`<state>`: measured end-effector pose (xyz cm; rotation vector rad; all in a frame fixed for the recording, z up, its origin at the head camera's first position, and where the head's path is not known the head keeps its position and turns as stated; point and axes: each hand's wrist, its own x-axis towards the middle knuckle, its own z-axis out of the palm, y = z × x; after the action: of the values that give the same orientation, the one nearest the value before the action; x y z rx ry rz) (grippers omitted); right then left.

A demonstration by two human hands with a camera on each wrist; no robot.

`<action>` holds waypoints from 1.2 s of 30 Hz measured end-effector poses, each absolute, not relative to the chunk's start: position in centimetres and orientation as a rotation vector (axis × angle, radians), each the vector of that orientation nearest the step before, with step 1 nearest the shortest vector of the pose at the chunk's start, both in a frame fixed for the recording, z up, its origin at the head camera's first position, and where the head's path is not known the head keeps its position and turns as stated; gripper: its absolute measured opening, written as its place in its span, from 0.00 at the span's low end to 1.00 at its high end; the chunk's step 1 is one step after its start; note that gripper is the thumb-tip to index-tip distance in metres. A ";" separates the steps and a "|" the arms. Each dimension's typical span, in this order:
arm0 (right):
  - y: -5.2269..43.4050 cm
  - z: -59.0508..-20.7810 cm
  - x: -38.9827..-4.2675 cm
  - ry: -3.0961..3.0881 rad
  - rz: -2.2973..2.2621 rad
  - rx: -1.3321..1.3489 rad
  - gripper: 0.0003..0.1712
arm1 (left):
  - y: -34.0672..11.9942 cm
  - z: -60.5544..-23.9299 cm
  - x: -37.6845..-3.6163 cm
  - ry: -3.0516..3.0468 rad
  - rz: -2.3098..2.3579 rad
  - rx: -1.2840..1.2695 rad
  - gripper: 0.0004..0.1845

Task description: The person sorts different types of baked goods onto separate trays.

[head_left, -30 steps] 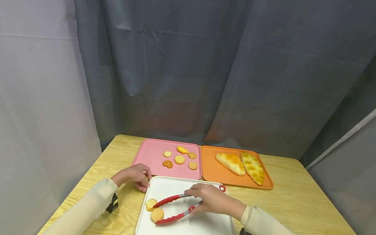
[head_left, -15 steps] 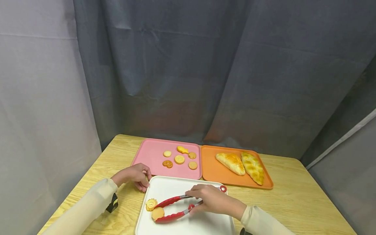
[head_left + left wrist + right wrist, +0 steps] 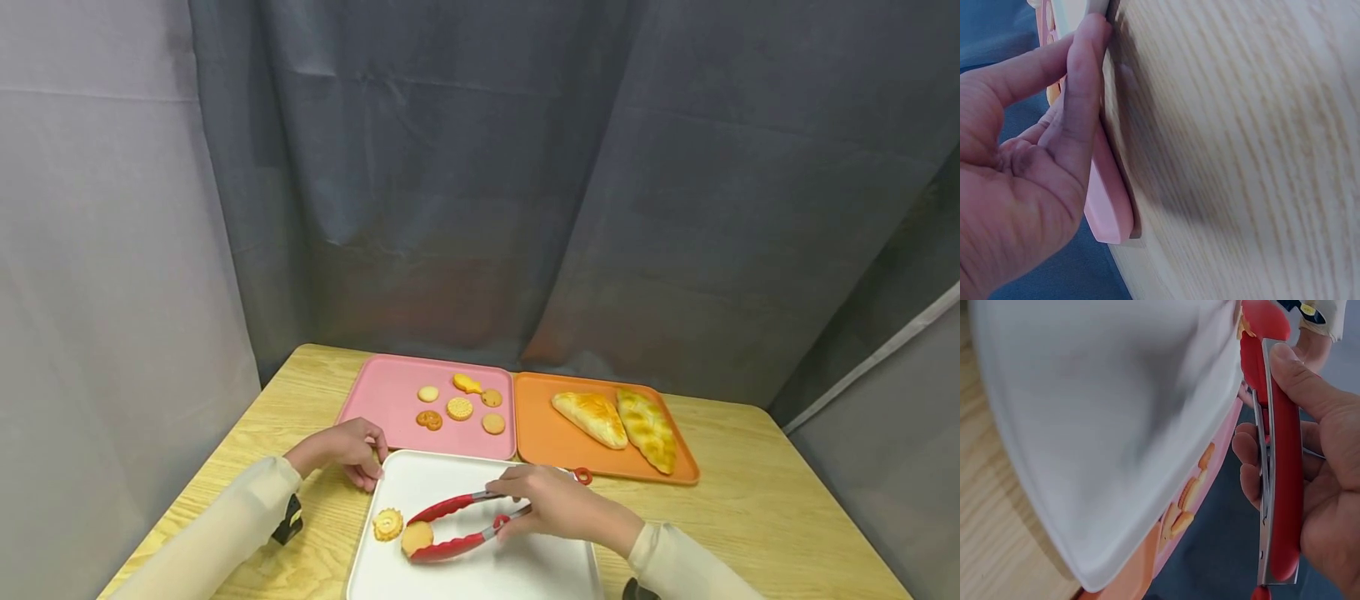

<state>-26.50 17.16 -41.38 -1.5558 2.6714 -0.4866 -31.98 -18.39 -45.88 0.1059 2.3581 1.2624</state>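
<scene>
My right hand (image 3: 551,505) grips red tongs (image 3: 459,527) over the white tray (image 3: 517,575). The tong tips close around a round cookie (image 3: 416,537) lying on the tray. A second, ridged cookie (image 3: 387,524) sits at the tray's left edge, just left of the tongs. In the right wrist view my fingers (image 3: 1310,412) wrap the red tongs (image 3: 1282,469) above the white tray (image 3: 1104,425). My left hand (image 3: 347,450) touches the tray's far-left corner with curled fingers; in the left wrist view a fingertip (image 3: 1088,56) presses the tray edge on the wooden table (image 3: 1241,150).
A pink tray (image 3: 382,400) with several small cookies (image 3: 459,407) lies behind the white tray. An orange tray (image 3: 543,433) to its right holds two pastries (image 3: 617,421). Grey curtains close off the back and sides of the table (image 3: 757,500).
The tongs have closed on the round cookie and drawn it a little to the right, away from the ridged cookie. My right hand shifted right with them. The left hand stayed put.
</scene>
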 end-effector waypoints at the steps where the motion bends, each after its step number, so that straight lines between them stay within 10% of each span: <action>1: 17.3 -41.3 -26.6 2.665 -0.503 -1.551 0.30 | -18.4 -45.9 -32.0 2.358 1.264 0.100 0.10; 36: 13.8 -38.9 -34.9 2.997 -0.751 -1.022 0.33 | -18.2 -45.1 -31.6 2.368 1.242 0.083 0.10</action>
<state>-34.90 13.80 -38.93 -1.0224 2.9974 -0.7514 -31.55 -18.16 -45.10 0.0829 2.3684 1.2416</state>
